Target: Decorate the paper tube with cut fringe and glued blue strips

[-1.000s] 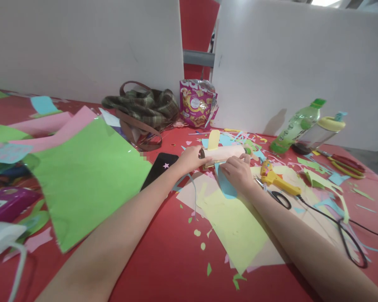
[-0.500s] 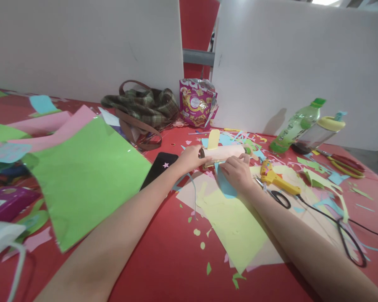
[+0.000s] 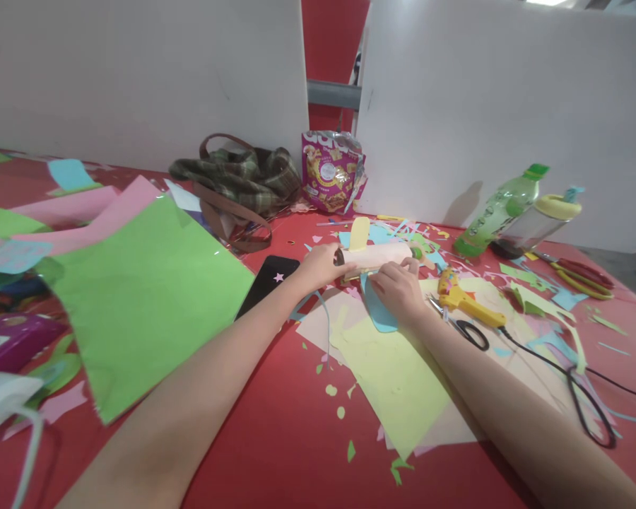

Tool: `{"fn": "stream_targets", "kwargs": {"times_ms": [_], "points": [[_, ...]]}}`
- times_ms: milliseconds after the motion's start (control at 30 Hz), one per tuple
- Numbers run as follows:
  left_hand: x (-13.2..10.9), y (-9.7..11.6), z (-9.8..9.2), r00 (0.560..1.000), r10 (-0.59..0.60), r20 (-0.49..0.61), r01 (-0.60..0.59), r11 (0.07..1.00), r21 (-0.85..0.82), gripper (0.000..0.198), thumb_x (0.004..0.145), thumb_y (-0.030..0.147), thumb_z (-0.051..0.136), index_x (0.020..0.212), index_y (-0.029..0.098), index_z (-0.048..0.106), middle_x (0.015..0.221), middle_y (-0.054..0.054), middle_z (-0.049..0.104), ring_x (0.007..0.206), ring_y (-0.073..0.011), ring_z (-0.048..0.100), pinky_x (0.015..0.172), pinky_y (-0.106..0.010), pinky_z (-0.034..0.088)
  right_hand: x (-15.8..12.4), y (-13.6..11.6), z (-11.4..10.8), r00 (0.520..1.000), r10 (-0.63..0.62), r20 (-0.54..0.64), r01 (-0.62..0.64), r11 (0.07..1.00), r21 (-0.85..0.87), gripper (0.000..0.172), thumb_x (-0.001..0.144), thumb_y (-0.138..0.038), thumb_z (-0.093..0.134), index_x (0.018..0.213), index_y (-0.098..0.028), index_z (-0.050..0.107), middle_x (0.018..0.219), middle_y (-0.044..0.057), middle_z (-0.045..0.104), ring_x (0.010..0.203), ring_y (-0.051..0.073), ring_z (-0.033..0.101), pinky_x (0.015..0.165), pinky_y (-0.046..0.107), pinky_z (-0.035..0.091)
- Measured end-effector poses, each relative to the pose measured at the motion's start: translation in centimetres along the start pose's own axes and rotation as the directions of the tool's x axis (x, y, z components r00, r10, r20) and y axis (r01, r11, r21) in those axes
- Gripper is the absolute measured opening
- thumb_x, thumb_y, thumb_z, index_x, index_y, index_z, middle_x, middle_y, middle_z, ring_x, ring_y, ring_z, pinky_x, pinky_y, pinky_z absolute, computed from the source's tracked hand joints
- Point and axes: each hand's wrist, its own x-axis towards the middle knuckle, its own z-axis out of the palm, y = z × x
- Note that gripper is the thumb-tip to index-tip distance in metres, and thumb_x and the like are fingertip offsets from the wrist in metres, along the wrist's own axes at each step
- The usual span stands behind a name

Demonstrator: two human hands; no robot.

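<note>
My left hand grips the end of the paper roll, which lies crosswise on the red table. My right hand pinches, I think, a blue paper piece against its underside. Yellow glue gun just right.
</note>
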Motion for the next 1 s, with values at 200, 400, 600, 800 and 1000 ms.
{"fn": "stream_targets", "kwargs": {"times_ms": [200,400,600,800,1000], "points": [[0.04,-0.03,0.08,1.000,-0.003,-0.001,0.003,1.000,-0.001,0.043,0.066,0.050,0.050,0.091,0.015,0.053,0.085,-0.008,0.061,0.077,-0.0194,0.056,0.063,-0.026,0.042,0.10,0.06,0.09,1.000,0.013,-0.005,-0.013,1.000,0.019,0.028,0.078,-0.013,0.040,0.057,-0.017,0.058,0.056,0.001,0.051,0.058,0.012,0.043,0.068,0.031,0.018],[0.00,-0.09,0.07,1.000,-0.003,0.000,0.003,1.000,-0.002,0.041,0.067,0.048,0.049,0.091,0.015,0.053,0.083,-0.008,0.061,0.075,-0.0190,0.056,0.062,-0.026,0.042,0.16,0.18,0.12,0.999,0.040,-0.036,-0.039,0.999,0.035,0.026,0.079,-0.015,0.041,0.062,-0.017,0.060,0.058,0.001,0.054,0.058,0.011,0.046,0.068,0.031,0.020],[0.01,-0.15,0.12,1.000,0.008,-0.002,-0.008,1.000,-0.002,0.040,0.068,0.047,0.048,0.090,0.014,0.053,0.085,-0.009,0.061,0.076,-0.0188,0.056,0.063,-0.026,0.041,0.14,0.36,-0.01,0.995,0.072,-0.075,-0.068,0.997,0.043,0.023,0.079,-0.016,0.042,0.065,-0.018,0.061,0.061,0.001,0.055,0.059,0.012,0.047,0.069,0.031,0.020],[0.01,-0.10,0.07,1.000,0.007,-0.003,-0.007,1.000,0.003,0.040,0.068,0.048,0.048,0.090,0.014,0.053,0.083,-0.008,0.061,0.074,-0.0186,0.056,0.061,-0.026,0.041,0.23,0.29,0.03,0.991,0.092,-0.100,-0.087,0.995,0.053,0.022,0.078,-0.016,0.043,0.066,-0.018,0.061,0.061,0.000,0.055,0.059,0.011,0.047,0.069,0.030,0.020],[0.00,-0.06,0.07,1.000,0.008,-0.006,-0.008,1.000,0.005,0.040,0.068,0.048,0.048,0.089,0.014,0.053,0.082,-0.007,0.061,0.073,-0.0181,0.056,0.060,-0.025,0.041,0.46,0.41,0.52,0.984,0.125,-0.127,-0.118,0.991,0.061,0.020,0.077,-0.018,0.043,0.067,-0.019,0.061,0.061,-0.001,0.054,0.058,0.011,0.047,0.069,0.031,0.019]]}}
